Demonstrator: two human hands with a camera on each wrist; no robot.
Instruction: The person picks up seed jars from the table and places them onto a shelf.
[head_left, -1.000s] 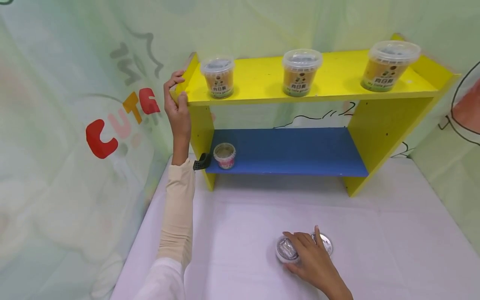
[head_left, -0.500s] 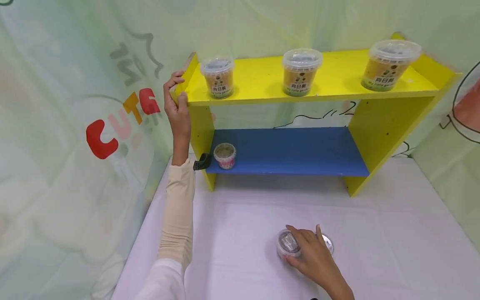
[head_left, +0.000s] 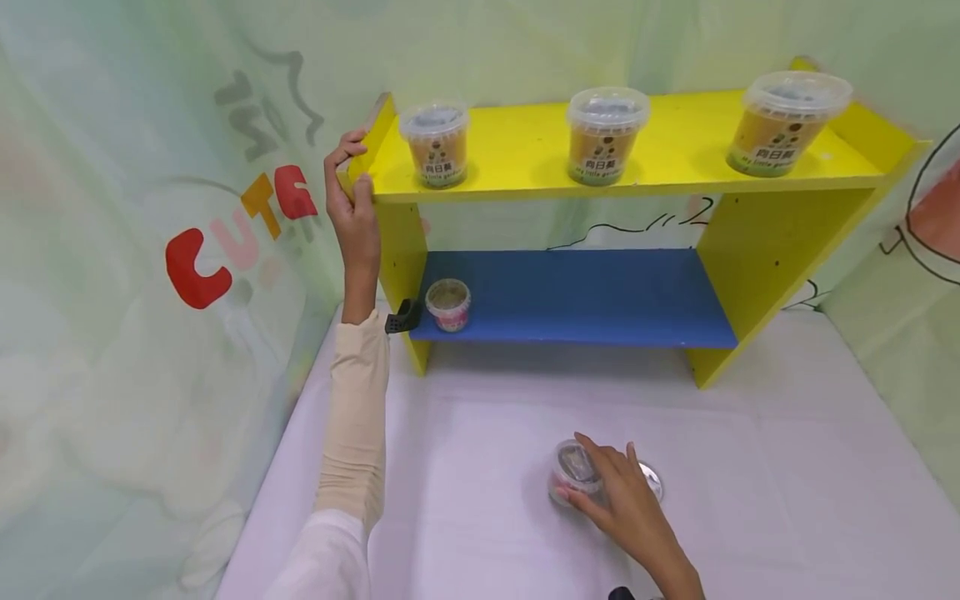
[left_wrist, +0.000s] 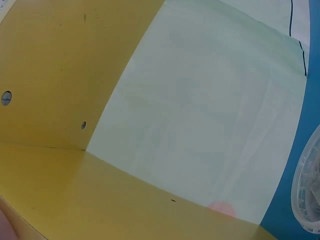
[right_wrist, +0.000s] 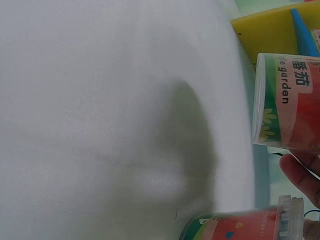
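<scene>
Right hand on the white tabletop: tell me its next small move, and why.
Probably lift the nearer small tub clear of the tabletop. The right hand already curls its fingers round it, a second tub sits right beside it, and the left hand steadies the yellow shelf.

Your left hand [head_left: 356, 218] grips the top-left corner of the yellow shelf [head_left: 765, 242]. Your right hand [head_left: 624, 507] wraps a small clear cup [head_left: 572, 468] on the white table [head_left: 787, 492], with a second cup [head_left: 649, 480] just behind it. Three tubs sit on the top board and a small cup [head_left: 448, 304] sits on the blue board [head_left: 592, 296].
</scene>
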